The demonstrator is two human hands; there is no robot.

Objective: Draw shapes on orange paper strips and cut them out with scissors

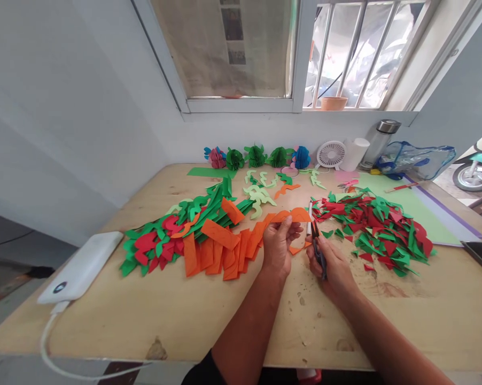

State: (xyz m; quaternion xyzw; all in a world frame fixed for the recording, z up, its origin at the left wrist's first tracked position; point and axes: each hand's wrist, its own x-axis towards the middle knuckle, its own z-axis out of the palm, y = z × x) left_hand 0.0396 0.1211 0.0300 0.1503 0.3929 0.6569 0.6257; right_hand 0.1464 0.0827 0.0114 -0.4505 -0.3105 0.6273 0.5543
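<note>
orange paper [301, 215], cut in a curved outline, is pinched between the thumb and fingers of the left hand [279, 243], held just above the wooden table [289, 326]. the right hand [334, 262] is closed round a pair of dark-handled scissors [319, 255], their blades pointing away from the person and up close to the right end of that orange piece. beside the left hand, a fanned row of folded orange pieces [212, 255] spreads leftward, some lying over long green strips [220, 206]. further left sits a heap of red and green cut shapes [150, 248], and near the table's left edge a white power bank [80, 267] with a white cable [44, 339] plugged in. past the right hand lies a big loose pile of red and green scraps [379, 227], partly over pale green sheets [437, 214]. light green cutouts [259, 198] lie beyond the hands, and along the wall stand paper honeycomb figures [255, 155] in pink, green and blue, then a small white fan [331, 155] and a clear bottle with a metal lid [379, 141].
</note>
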